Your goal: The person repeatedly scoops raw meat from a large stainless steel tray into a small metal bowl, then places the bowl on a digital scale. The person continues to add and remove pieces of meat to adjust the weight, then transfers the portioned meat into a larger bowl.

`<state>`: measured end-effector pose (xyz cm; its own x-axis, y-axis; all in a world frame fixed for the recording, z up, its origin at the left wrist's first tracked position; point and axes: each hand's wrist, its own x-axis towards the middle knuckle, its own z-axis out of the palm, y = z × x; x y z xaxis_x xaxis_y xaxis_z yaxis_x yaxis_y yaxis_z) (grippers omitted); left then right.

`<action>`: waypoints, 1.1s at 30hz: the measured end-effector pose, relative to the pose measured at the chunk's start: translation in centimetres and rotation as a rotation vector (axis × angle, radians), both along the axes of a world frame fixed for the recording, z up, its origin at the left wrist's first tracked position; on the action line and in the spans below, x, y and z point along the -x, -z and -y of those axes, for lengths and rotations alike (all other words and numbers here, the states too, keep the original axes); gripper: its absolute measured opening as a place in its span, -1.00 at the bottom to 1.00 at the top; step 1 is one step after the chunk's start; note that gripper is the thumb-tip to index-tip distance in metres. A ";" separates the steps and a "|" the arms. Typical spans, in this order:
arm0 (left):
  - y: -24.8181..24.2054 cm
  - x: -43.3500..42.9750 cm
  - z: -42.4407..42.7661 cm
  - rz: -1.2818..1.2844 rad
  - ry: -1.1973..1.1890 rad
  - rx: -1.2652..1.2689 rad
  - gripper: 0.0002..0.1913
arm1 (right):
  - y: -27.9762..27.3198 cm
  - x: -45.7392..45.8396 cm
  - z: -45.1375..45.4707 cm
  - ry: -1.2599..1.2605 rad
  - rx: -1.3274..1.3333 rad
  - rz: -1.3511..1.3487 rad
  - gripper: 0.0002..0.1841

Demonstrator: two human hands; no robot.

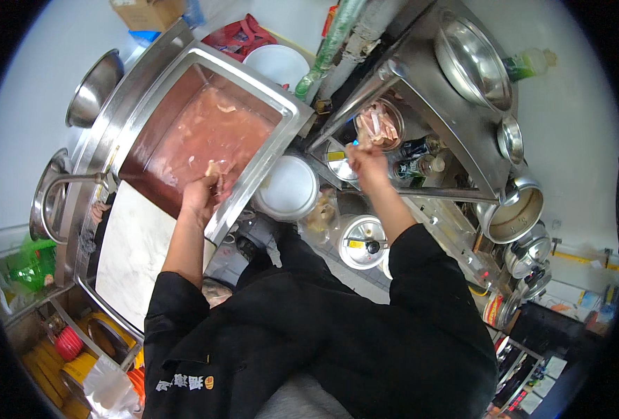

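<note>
My left hand [204, 195] is at the surface of the cloudy reddish water [210, 125] in a stainless steel sink [288, 112]. A pale piece of raw meat [212, 167] sticks out past its curled fingers; the fingertips are partly hidden. More pale pieces show dimly in the water. On the right, my right hand [367, 163] is slightly blurred, beside a round container of raw meat strips [380, 123] on a lower metal shelf. A pale strip [370, 140] runs from its fingers to the container's near rim.
A white board [131, 251] covers the near part of the sink, beside a curved faucet [73, 179]. White round lids [288, 187] and a lidded pot [363, 243] stand low between sink and shelf. Bottles [419, 166] stand near my right hand, behind the rack's metal rail [445, 195].
</note>
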<state>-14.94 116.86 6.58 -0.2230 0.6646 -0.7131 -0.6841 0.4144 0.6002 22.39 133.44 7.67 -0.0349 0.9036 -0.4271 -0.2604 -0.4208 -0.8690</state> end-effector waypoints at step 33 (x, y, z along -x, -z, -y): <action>-4.7 -9.9 -7.8 -0.001 0.279 -0.069 -0.78 | -0.6 0.5 -1.5 -0.139 0.250 -0.670 -0.74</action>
<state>-5.00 124.69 11.24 -0.0260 0.7472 -0.6640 -0.5487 0.5446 0.6343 21.89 134.94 8.32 -0.4691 0.7496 -0.4669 -0.6326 -0.6541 -0.4147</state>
